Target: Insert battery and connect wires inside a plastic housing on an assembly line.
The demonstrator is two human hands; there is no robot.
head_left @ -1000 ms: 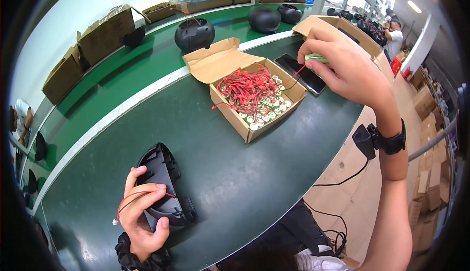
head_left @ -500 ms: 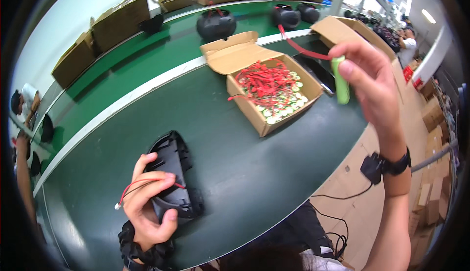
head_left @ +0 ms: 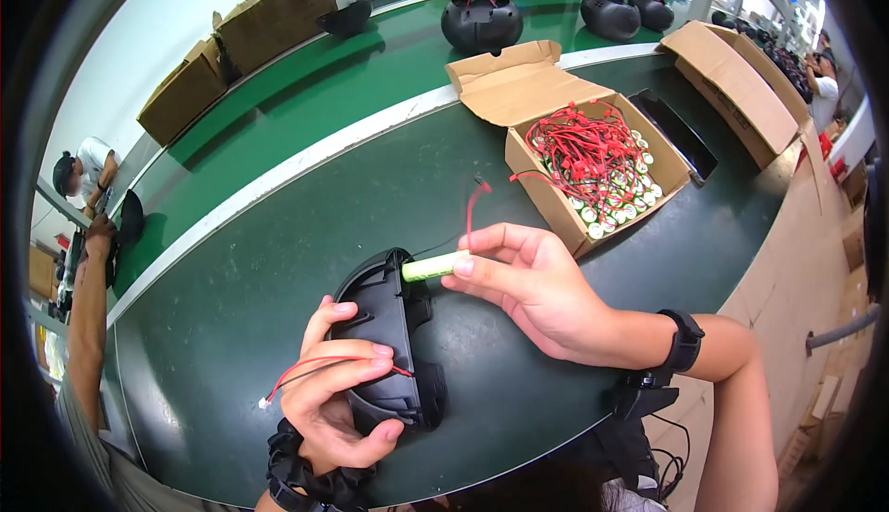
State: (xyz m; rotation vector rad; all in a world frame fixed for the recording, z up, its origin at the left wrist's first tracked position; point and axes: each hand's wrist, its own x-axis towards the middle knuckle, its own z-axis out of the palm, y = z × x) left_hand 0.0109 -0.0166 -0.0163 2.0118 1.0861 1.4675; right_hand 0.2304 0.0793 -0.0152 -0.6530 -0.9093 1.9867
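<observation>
My left hand [head_left: 338, 396] grips a black curved plastic shell [head_left: 378, 316] on the dark green table, fingers across its inner side. A thin pair of red and black wires [head_left: 294, 368] with a small white connector passes under those fingers and hangs out to the left. My right hand [head_left: 546, 294] pinches a light green cylindrical battery [head_left: 426, 268] between thumb and fingers. The battery's far end is at the shell's upper edge; whether it touches cannot be made out. From its held end rises a red lead [head_left: 474, 211] with a red plug, slightly blurred.
An open cardboard box [head_left: 544, 199] of green batteries with red leads stands beyond my right hand. Beside it are a black panel [head_left: 681, 137] and another carton [head_left: 732, 86]. Black rounded housings [head_left: 482, 26] stand on the green belt [head_left: 306, 81]. A co-worker's arm [head_left: 88, 304] shows at left.
My right hand has brought the battery from beside the box, leftward and nearer, to the shell's upper edge. My left hand keeps its hold on the shell. The whole view has shifted.
</observation>
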